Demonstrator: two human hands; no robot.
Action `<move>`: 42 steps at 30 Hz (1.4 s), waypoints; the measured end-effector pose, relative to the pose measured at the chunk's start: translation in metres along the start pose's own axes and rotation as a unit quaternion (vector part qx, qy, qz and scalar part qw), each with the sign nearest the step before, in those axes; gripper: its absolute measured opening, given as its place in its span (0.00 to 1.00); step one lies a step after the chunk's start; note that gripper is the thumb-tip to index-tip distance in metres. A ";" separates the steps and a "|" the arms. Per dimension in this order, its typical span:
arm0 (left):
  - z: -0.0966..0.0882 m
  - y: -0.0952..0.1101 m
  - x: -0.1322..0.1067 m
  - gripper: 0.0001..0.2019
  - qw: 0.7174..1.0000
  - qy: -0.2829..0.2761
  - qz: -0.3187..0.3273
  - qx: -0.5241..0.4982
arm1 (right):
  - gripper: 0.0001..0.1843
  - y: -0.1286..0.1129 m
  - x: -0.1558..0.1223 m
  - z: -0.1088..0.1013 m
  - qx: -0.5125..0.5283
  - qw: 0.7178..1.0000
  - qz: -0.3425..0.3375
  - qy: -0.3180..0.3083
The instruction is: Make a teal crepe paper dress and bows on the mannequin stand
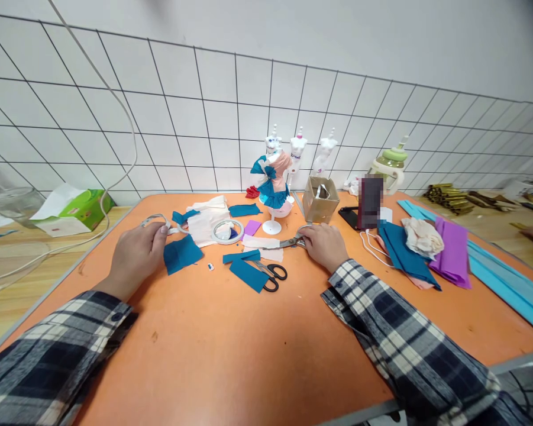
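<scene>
My left hand (pixel 135 254) is closed at the left, its thumb and fingers around a pale ring-shaped thing (pixel 154 218) that I cannot make out fully. Beside it lie a square of teal paper (pixel 183 254) and crumpled whitish paper (pixel 208 222). My right hand (pixel 326 245) is closed on the handles of metal scissors (pixel 291 242), whose blades point left over a whitish strip (pixel 261 242). A small dress form (pixel 272 226) wearing teal and peach paper stands just beyond. Black-handled scissors (pixel 275 272) lie nearer, partly under a teal strip (pixel 248 276).
A tape roll (pixel 228 232) lies mid-table. Behind are white dress forms (pixel 298 145), a small box (pixel 320 200), a phone (pixel 371 201) and a green-lidded bottle (pixel 389 164). Folded purple paper (pixel 452 251) and blue paper (pixel 506 284) lie right; a tissue pack (pixel 75 213) is left.
</scene>
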State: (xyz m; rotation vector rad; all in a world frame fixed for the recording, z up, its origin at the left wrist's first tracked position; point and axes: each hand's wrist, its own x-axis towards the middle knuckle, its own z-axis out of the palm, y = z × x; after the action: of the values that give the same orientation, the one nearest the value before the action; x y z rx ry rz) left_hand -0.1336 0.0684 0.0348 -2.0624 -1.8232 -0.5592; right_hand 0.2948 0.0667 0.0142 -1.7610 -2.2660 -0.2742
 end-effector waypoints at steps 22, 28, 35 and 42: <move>0.000 0.003 -0.001 0.18 1.000 0.002 -0.004 -0.001 | 0.20 0.007 0.005 0.010 0.046 0.999 0.020 -0.008; -0.001 0.004 0.000 0.18 1.000 -0.002 -0.005 -0.001 | 0.15 0.007 0.003 0.006 0.035 0.999 0.028 0.005; 0.001 0.003 -0.001 0.17 1.000 -0.004 -0.006 0.003 | 0.14 0.008 0.003 0.006 0.034 0.999 0.008 0.007; 0.001 0.002 0.000 0.19 1.000 -0.004 -0.007 0.004 | 0.16 0.003 0.003 0.004 0.037 0.998 0.024 0.049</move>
State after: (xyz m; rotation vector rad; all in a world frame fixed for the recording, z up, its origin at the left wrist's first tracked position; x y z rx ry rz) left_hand -0.1313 0.0685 0.0336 -2.0496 -1.8433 -0.5475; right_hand 0.2969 0.0713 0.0116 -1.7229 -2.1354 -0.2587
